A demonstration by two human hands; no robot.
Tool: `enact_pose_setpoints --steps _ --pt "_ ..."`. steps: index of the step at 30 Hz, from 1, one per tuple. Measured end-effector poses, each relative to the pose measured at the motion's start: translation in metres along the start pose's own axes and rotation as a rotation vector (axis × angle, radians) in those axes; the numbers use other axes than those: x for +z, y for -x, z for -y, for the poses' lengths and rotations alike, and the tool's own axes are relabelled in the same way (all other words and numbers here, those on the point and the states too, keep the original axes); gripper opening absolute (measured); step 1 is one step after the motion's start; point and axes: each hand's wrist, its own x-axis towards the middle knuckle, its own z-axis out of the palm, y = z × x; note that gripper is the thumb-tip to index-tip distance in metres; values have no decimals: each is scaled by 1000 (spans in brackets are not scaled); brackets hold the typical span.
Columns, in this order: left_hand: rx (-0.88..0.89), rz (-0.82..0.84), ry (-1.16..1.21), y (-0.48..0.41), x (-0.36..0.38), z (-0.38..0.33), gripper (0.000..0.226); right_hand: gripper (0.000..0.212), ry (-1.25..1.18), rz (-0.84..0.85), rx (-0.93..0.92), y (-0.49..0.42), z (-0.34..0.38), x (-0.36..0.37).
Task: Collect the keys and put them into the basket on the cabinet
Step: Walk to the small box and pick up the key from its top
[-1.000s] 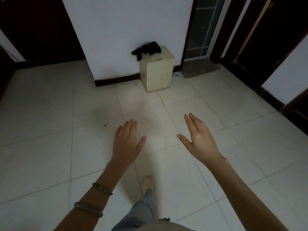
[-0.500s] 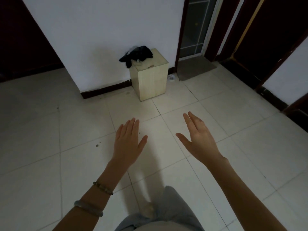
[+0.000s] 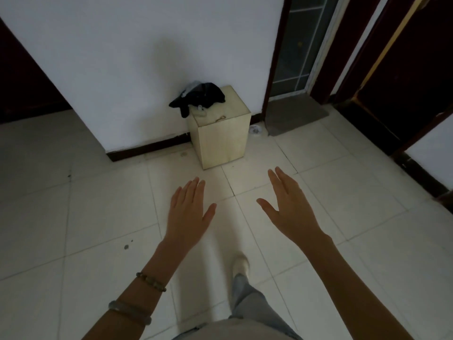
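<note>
A small pale wooden cabinet stands against the white wall ahead. On its top lies a thin, small metal item that looks like keys, beside a black cloth bundle. No basket shows. My left hand and my right hand are held out flat over the floor tiles, short of the cabinet, both empty with fingers apart.
White wall fills the middle, with dark doorways at the left and right. A glass door and grey mat lie right of the cabinet. A small round object sits on the floor by the cabinet. My leg and shoe step forward on tiles.
I have walked closer to the cabinet, which now looks larger and nearer. Both hands stay out in front, empty and spread as before.
</note>
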Motion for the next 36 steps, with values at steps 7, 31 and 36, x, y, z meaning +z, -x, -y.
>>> enact_pose_setpoints --steps 7,31,36 --pt "-38 8 13 -127 24 -17 56 65 -37 40 -35 -117 -58 -4" --pt "-84 -21 1 -498 95 70 56 65 -90 119 -87 -500 -155 54" --pt "-77 -6 -8 -568 101 89 58 65 -44 101 -133 -583 -161 58"
